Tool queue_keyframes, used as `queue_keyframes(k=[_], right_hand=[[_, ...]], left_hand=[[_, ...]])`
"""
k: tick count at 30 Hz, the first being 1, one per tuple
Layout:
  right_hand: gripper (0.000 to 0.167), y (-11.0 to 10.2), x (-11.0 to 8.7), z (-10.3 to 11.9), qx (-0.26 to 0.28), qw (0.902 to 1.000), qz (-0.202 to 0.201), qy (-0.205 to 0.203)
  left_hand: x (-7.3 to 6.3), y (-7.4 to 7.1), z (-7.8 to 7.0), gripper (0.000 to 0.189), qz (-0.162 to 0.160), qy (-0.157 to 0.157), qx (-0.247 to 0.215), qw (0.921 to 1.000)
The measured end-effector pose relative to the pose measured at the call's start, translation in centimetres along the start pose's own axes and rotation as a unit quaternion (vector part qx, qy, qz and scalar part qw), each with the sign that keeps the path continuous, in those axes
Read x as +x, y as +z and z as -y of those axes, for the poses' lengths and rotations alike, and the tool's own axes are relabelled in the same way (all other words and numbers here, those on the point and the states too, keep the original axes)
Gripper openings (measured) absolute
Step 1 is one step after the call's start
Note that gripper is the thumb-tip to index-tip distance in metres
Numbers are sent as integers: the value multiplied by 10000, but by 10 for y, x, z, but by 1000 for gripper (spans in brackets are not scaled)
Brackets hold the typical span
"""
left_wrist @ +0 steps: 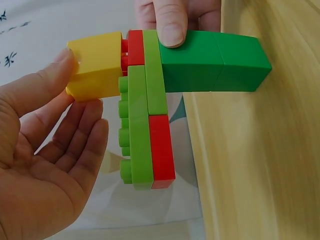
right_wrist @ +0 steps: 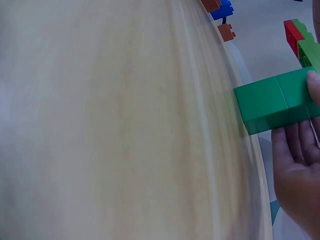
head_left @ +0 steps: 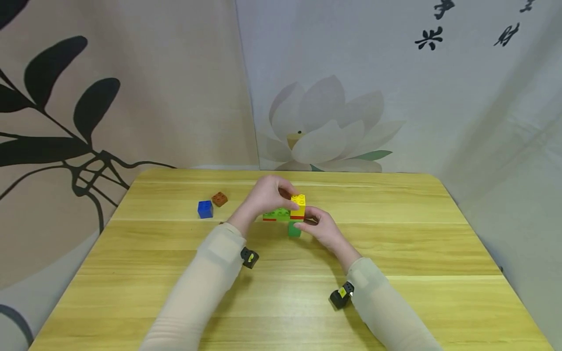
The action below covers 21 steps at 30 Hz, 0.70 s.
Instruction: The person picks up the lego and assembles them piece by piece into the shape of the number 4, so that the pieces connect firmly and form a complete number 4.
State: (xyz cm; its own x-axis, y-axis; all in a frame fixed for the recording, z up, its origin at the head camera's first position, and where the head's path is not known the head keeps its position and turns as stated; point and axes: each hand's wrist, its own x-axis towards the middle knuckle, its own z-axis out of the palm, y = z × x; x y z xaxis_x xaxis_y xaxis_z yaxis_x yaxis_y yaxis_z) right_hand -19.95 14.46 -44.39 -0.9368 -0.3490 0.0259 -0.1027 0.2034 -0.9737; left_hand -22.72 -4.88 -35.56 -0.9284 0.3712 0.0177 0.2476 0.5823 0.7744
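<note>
The left grip [head_left: 269, 192] is closed to the width of a yellow block [left_wrist: 95, 65], its thumb and fingers on separate faces. The right grip [head_left: 322, 228] pinches a joined pair of 2 dark green blocks [left_wrist: 212, 60], at the end nearer the left grip. Between the 2 grips, a red piece [left_wrist: 135, 47] shows its studs under the yellow block, which is perhaps not fully seated. Below the left grip, 2 overlapping light green pieces [left_wrist: 140, 125] run out sideways, with a lower red piece [left_wrist: 162, 150] beneath. Left of the left grip, a blue block [head_left: 205, 209] and a brown block [head_left: 219, 199] lie close together on the worktop [head_left: 281, 302]; a 2nd brown block [right_wrist: 226, 32] lies nearby
</note>
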Motion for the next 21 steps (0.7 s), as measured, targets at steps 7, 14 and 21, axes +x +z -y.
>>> queue_keyframes(k=[7,14,21], right_hand=[[37,1,0,0,10,10000,-26,-10],[38,1,0,1,12,10000,-2,33],[38,0,0,1,-13,10000,-20,43]], left_hand=[[-1,2,0,27,-27,50,92,9999],[-2,2,-1,26,-30,-35,168,9998],[0,2,-2,26,21,-4,189,9998]])
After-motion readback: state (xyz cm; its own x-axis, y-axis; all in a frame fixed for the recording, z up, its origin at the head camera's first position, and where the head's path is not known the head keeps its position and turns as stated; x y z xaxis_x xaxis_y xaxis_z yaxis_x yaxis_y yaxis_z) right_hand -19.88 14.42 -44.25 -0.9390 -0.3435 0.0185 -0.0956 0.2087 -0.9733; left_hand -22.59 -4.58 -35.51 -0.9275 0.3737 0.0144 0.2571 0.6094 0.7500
